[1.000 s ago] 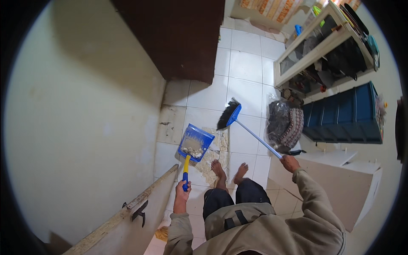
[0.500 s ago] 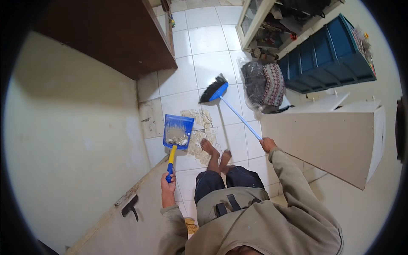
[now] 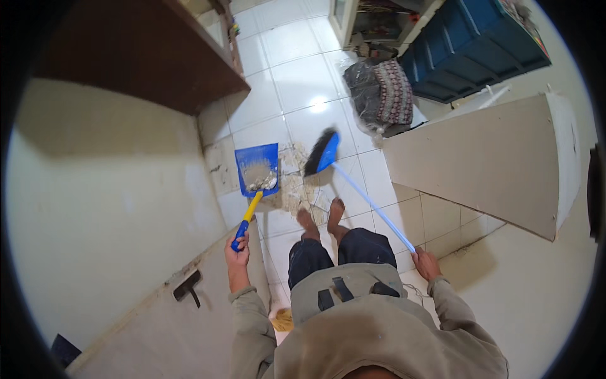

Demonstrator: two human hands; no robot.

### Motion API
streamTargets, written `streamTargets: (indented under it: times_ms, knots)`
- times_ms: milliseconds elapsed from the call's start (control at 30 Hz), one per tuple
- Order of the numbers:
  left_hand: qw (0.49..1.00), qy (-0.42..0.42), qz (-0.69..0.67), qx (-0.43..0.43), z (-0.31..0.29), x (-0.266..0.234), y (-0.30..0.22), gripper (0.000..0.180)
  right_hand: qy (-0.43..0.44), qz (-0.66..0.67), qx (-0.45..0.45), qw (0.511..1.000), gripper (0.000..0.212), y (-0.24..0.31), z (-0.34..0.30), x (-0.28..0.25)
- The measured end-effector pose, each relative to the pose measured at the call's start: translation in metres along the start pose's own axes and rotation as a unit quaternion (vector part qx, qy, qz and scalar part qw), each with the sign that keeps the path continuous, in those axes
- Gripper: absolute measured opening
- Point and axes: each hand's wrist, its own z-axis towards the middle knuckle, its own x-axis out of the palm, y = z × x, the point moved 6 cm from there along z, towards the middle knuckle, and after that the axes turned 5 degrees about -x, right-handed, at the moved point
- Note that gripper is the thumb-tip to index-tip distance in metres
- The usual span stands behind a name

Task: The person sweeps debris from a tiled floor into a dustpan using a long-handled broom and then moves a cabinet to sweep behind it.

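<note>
Recorded as reference point: the blue dustpan [image 3: 257, 153], held out ahead of the body [image 3: 360, 322] over white floor tiles [image 3: 293, 50], with its mouth facing away. Unable to confirm contact between dustpan and tiles. Noted inside the dustpan, gathered toward the handle end: pale, crumbly debris [image 3: 264, 184], plus a dusty film over the blue surface.

Found the left hand [image 3: 237, 251] on the near side of the dustpan, curled around the blue grip of its yellow-and-blue handle [image 3: 252, 207]. Found the right hand [image 3: 427, 263] to the right of the dustpan and nearer the body, wrapped around the end of a light-blue pole [image 3: 374, 208]. Traced the same pole to the blue head and black bristles of the broom [image 3: 327, 151], just right of the dustpan and apart from it. Unable to confirm contact between bristles and tiles.

Observed immediately right of the dustpan: a broken, yellowish patch of flooring [image 3: 293, 188]. Observed right of the dustpan and nearer the body: two bare feet [image 3: 336, 212]. Logged beyond and right of the dustpan: a plastic-wrapped bundle with patterned cloth [image 3: 375, 95] and, farther right, a teal drawer unit [image 3: 473, 54]. Logged beyond and left of the dustpan: dark brown furniture [image 3: 136, 50].
</note>
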Motion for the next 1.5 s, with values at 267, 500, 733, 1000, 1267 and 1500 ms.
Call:
streamTargets:
  times_ms: [267, 500, 733, 1000, 1267, 1500]
  knots:
    - [0.995, -0.001, 0.091, -0.028, 0.010, 0.026, -0.011, 0.045, -0.009, -0.045, 0.072, 0.996, 0.027, -0.029, 0.007, 0.062]
    - [0.987, 0.001, 0.146, -0.060, 0.021, 0.028, -0.032, 0.043, -0.101, 0.080, 0.032, 0.991, 0.035, 0.017, -0.037, 0.086]
    - [0.965, 0.001, 0.228, -0.131, 0.045, 0.029, -0.036, 0.040, -0.072, 0.245, 0.149, 0.955, 0.036, 0.026, 0.004, 0.207]
    - [0.939, 0.007, 0.304, -0.162, 0.072, 0.024, -0.027, 0.040, -0.056, 0.249, 0.239, 0.937, 0.034, 0.074, -0.149, 0.223]
    - [0.935, 0.031, 0.251, -0.249, 0.066, 0.027, 0.000, 0.046, -0.099, 0.191, 0.200, 0.956, 0.033, 0.060, -0.133, 0.242]
    - [0.941, 0.022, 0.247, -0.232, 0.035, 0.025, 0.026, 0.046, -0.061, 0.181, 0.251, 0.949, 0.035, 0.006, -0.163, 0.293]
